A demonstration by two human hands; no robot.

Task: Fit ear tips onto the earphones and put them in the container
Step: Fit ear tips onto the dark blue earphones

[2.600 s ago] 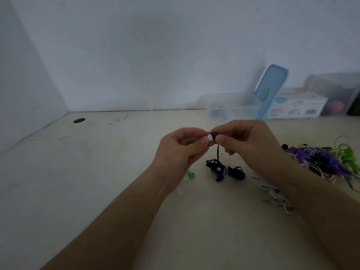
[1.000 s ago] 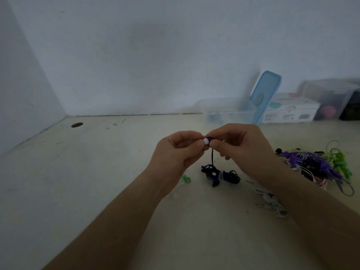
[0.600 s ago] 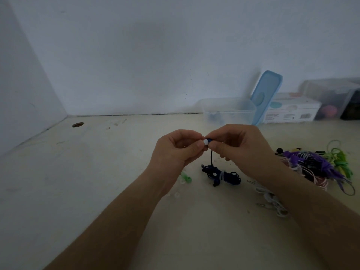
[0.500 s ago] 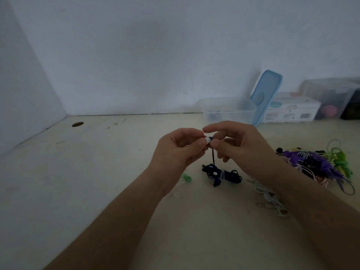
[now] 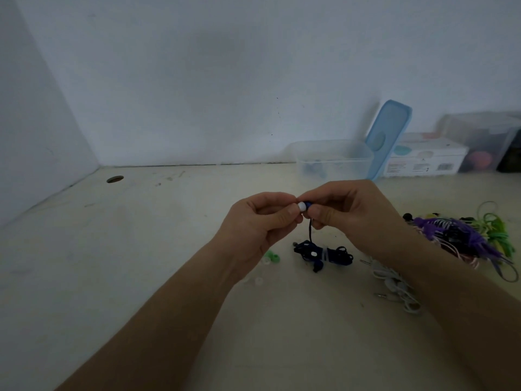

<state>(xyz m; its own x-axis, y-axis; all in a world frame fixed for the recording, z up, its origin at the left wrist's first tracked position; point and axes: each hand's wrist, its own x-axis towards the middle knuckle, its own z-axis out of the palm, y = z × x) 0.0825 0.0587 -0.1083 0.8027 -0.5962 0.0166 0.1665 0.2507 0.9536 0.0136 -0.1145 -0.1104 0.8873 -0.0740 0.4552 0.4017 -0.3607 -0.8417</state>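
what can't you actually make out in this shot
All in the head view.
Whether the white ear tip sits fully on the blue earbud: the left hand and right hand cover the joint.
Contents of the clear container: a dark blur through its wall.
Number of sets in the earphone pile: tangled and blurred.
The loose ear tips: partly behind the left wrist, too small to count.

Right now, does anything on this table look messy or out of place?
Loose ear tips lie scattered on the table, coloured earphones sit tangled in a heap at right, and the blue lid leans beside the container.
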